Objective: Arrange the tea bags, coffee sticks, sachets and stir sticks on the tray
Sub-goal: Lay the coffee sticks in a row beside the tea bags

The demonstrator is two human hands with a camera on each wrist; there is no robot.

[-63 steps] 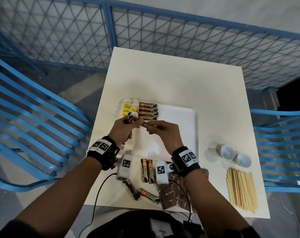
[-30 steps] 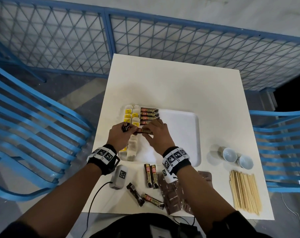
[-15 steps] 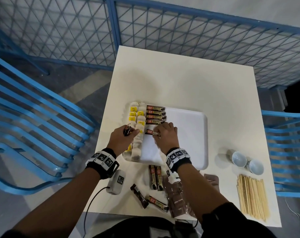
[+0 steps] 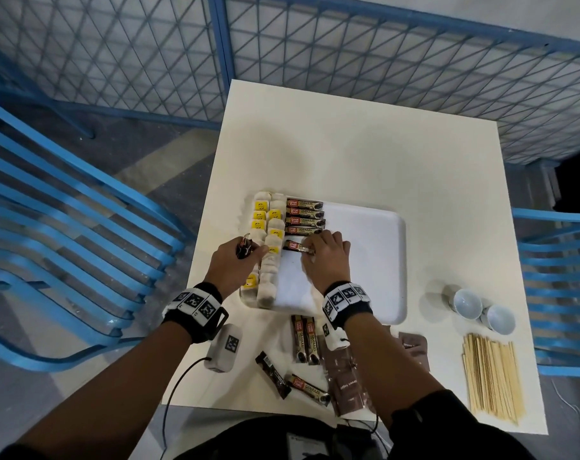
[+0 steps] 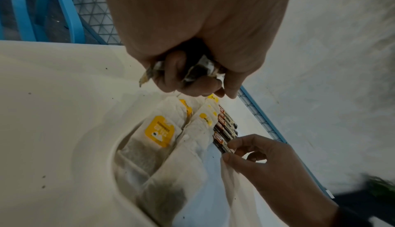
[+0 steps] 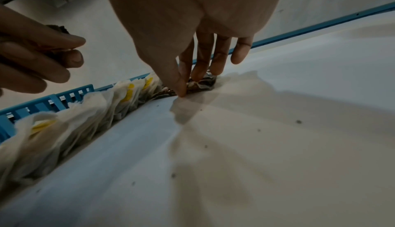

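Lowered onto the white plastic tray (image 4: pixel 375 260), right hand (image 4: pixel 325 260) pinches a fifth brown coffee stick (image 4: pixel 293 246) at 6 o'clock of four; left hand (image 4: pixel 234 263) grips more sticks (image 4: pixel 244 249).

Dim, flat light overhead; soft shadows lie beside the two small white ceramic cups (image 4: pixel 483 312) on the square white desk (image 4: pixel 365 154). Wrist views are grainy, soft, edge-warped.

I see bare forearms, each wrist wearing a black strap (image 4: pixel 195 322) with a white band of square black-and-white markers (image 4: pixel 345 297). A black cable (image 4: pixel 179 390) trails from the white left-wrist camera pod (image 4: pixel 224 348); dark sleeves sit higher up.
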